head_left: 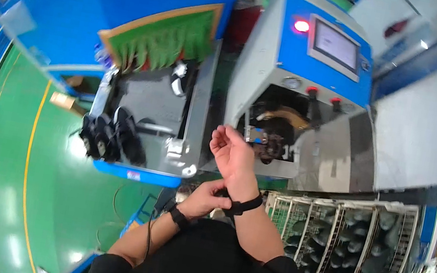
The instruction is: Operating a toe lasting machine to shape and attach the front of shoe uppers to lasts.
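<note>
My right hand [232, 153] is raised in front of me, palm turned up and fingers loosely curled, with nothing in it. A black band [246, 205] circles its wrist. My left hand [208, 196] reaches across and its fingers touch that band at the right wrist. Another black band [179, 217] sits on my left wrist. Just beyond the right hand stands a blue and grey machine [300, 69] with an open bay where a dark shoe [271, 140] sits.
A conveyor table [146, 118] to the left carries several black shoes [110, 138] and ends at a green fringed curtain [160, 38]. A wire rack [351, 247] with several dark shoe lasts stands at the lower right. Green floor with a yellow line [28, 173] lies left.
</note>
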`<act>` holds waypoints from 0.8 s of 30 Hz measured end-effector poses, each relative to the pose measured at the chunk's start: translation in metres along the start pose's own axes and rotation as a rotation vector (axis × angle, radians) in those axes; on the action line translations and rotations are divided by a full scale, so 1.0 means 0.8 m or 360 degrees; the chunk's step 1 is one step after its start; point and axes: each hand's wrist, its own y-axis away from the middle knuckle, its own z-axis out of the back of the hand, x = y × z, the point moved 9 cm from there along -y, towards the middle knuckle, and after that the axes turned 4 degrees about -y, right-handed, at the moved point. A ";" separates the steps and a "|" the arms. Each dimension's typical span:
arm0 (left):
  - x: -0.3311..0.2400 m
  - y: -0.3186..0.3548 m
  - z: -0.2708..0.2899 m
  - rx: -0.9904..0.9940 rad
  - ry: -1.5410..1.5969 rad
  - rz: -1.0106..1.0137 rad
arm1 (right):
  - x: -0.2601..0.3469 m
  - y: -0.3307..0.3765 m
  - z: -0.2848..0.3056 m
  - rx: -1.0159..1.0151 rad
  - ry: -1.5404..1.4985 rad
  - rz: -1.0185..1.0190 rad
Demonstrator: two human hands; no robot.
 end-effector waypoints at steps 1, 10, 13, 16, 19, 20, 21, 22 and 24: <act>0.004 -0.011 0.002 0.0007 -0.0139 -0.0010 | 0.012 0.000 0.010 -0.0014 -0.0132 -0.0004; 0.004 -0.037 -0.040 0.0513 -0.0379 0.0077 | 0.070 0.077 -0.024 0.0673 -0.1284 -0.0219; 0.000 -0.043 -0.045 0.0482 -0.0473 -0.0030 | 0.105 0.106 -0.033 0.0817 -0.1515 -0.0124; 0.013 -0.054 -0.049 0.0521 -0.0327 0.0094 | 0.134 0.132 -0.041 0.1027 -0.1704 -0.0184; 0.024 -0.072 -0.058 0.0554 -0.0221 0.0153 | 0.147 0.146 -0.053 0.1216 -0.1796 -0.0275; 0.028 -0.075 -0.067 0.0606 -0.0216 0.0128 | 0.143 0.148 -0.058 0.1259 -0.1761 -0.0328; 0.037 -0.081 -0.083 0.0739 -0.0238 0.0137 | 0.139 0.149 -0.062 0.1290 -0.1754 -0.0355; 0.038 -0.088 -0.093 0.0746 -0.0221 0.0043 | 0.133 0.137 -0.054 0.1099 -0.1556 -0.0222; 0.046 -0.098 -0.109 0.0718 -0.0324 -0.0073 | 0.126 0.147 -0.058 0.1284 -0.0989 -0.0070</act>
